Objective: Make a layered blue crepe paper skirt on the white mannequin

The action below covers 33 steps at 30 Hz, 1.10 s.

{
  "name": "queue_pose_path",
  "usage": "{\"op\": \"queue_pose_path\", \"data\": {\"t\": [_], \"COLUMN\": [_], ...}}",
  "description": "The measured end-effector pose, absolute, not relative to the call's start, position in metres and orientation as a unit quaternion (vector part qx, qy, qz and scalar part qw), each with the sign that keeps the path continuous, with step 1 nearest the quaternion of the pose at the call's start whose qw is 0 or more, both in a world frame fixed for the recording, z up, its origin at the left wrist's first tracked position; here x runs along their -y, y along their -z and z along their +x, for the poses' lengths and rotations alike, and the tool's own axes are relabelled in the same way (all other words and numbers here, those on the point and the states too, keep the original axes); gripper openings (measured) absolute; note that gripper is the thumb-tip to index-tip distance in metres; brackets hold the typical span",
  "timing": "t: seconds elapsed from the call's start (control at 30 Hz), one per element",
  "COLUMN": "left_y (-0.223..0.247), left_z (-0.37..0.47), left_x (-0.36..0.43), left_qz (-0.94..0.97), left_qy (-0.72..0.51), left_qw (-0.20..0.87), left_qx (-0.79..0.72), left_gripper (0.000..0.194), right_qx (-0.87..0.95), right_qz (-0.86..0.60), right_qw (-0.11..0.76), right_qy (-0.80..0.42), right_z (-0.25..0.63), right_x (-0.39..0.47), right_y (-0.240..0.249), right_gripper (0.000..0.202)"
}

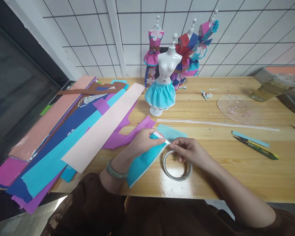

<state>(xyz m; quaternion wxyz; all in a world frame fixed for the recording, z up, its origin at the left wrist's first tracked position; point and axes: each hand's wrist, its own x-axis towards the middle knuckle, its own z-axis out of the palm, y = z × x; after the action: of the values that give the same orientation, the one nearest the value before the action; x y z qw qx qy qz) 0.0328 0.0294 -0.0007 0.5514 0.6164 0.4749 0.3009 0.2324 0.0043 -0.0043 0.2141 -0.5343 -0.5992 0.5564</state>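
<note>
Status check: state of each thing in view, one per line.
Left hand: pinching turquoise sheet
Right hand: pinching end of white edge strip
Turquoise sheet: held, white-edged
Tape roll: partly behind right hand
Front mannequin: upright, skirted, torso bare
Cup: standing, contents unclear
Utility knife: lying, blade unclear
Clear dish: holding small shiny pieces
Pale pink paper: flat, unheld

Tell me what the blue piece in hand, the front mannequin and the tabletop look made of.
Blue piece: perhaps crepe paper or thin fabric; matte, soft-looking surface.
Front mannequin: probably plastic; smooth, glossy white with bright highlights.
Tabletop: wood or wood-look board, glossy; grain lines and a bright reflection show.
</note>
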Motion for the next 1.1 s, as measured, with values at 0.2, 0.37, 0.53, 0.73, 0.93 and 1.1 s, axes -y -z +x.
{"op": "queue_pose_path", "data": {"t": [0.2,0.37,0.53,0.73,0.93,1.1], "left_y": [-0.001,0.001,-0.003,-0.001,0.003,-0.001], "left_z": [0.04,0.045,0.048,0.049,0.049,0.049], "left_x": [-0.02,-0.011,-0.005,-0.002,-0.001,-0.001], "left_qz": [0.717,0.889,0.913,0.916,0.918,0.914], "left_qy": [-0.364,-0.356,-0.316,-0.316,-0.315,-0.325], "left_qw": [0.433,0.083,-0.113,-0.135,-0.134,-0.144], "left_qx": [-0.408,-0.277,-0.233,-0.209,-0.203,-0.195], "left_gripper": [0.015,0.017,0.013,0.01,0.008,0.008], "right_qx": [0.609,0.589,0.557,0.548,0.534,0.523], "right_qz": [-0.552,-0.559,-0.555,-0.555,-0.545,-0.533], "right_qw": [0.28,0.333,0.353,0.349,0.359,0.375], "right_qy": [-0.496,-0.479,-0.507,-0.52,-0.538,-0.549], "right_z": [0.232,0.234,0.235,0.235,0.236,0.237], "right_x": [-0.003,-0.004,-0.006,-0.006,-0.006,-0.007], "right_y": [0.005,0.007,0.008,0.011,0.013,0.013], "right_gripper": [0.034,0.031,0.03,0.028,0.028,0.028]}}
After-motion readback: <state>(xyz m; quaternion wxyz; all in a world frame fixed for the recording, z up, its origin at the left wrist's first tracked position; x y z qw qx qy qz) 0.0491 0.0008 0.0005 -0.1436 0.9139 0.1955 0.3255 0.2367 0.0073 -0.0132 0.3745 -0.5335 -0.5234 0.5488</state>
